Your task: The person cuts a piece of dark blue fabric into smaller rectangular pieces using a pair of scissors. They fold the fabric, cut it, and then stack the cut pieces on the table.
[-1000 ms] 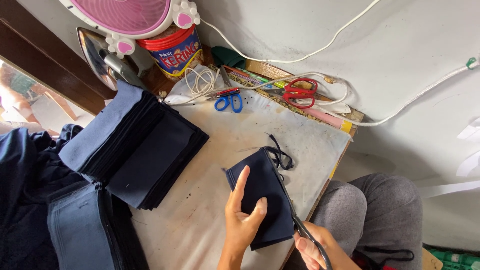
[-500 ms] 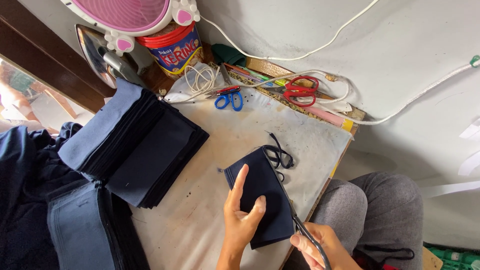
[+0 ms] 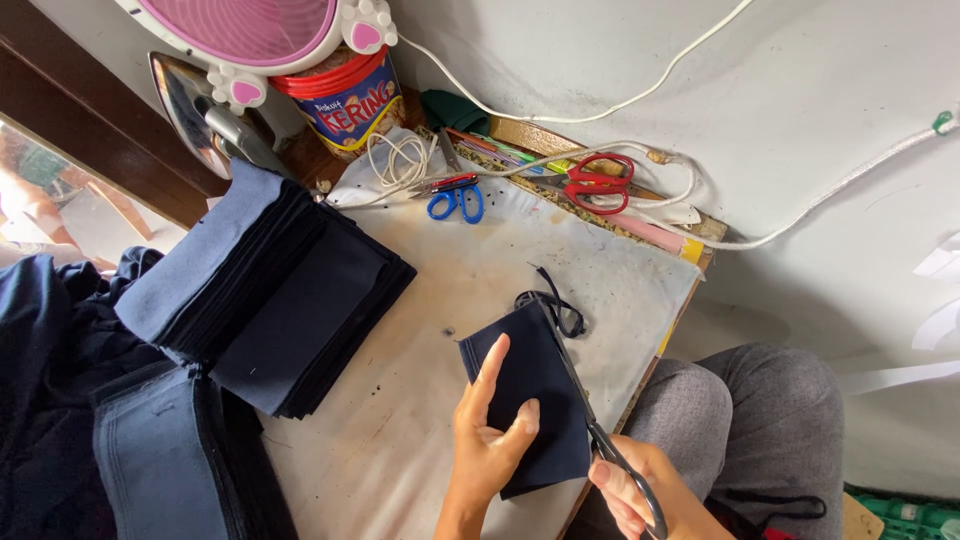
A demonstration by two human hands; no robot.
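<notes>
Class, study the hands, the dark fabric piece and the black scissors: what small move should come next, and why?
Probably another short snip up the right edge. The left hand presses the dark fabric piece flat on the table, the right hand holds the black scissors with blades along that edge, and a trimmed strip curls off at its top.

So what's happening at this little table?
A person is trimming a dark blue fabric piece on a small work board. The left hand presses the cloth flat while the right hand runs black scissors along its edge. A stack of similar cut pieces sits to the left.
</notes>
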